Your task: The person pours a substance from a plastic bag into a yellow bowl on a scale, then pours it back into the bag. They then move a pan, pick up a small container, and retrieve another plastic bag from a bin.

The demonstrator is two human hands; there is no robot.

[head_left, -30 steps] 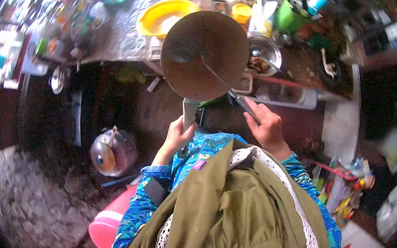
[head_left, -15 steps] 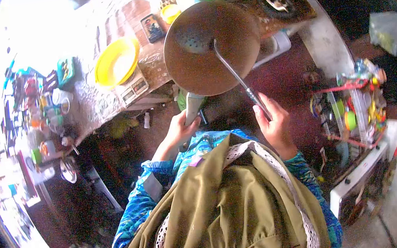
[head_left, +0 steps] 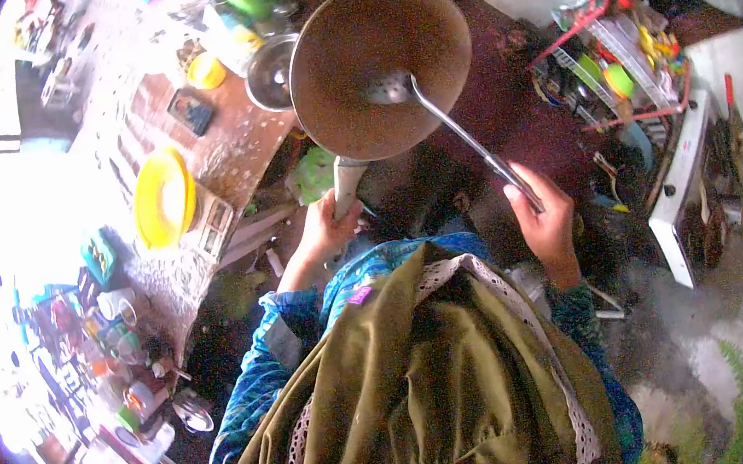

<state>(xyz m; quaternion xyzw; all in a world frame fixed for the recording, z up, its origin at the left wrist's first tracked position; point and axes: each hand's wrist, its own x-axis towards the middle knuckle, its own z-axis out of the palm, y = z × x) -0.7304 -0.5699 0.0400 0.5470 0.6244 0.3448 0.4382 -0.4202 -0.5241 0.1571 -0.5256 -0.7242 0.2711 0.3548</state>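
Note:
My left hand [head_left: 327, 228] is closed round the pale handle of a large brown wok [head_left: 366, 38], which is held up in front of me. My right hand [head_left: 544, 215] grips the dark handle of a metal ladle [head_left: 461, 133]. The ladle's head lies inside the wok near its lower part; whether its holes go right through is too blurred to tell. Beside the wok's left edge is a metal bowl [head_left: 271, 75], partly hidden by the wok.
On the worktop [head_left: 236, 151] at the left are a yellow basin [head_left: 164, 200], a dark phone-like object [head_left: 191, 111] and a small yellow bowl [head_left: 205, 71]. A rack of colourful items [head_left: 617, 77] stands at the right. Dishes crowd the lower left.
The view has turned, so the worktop sits further left and lower, and the rack higher. The metal bowl has come into sight. Both hands keep their holds; the ladle's head sits lower in the wok.

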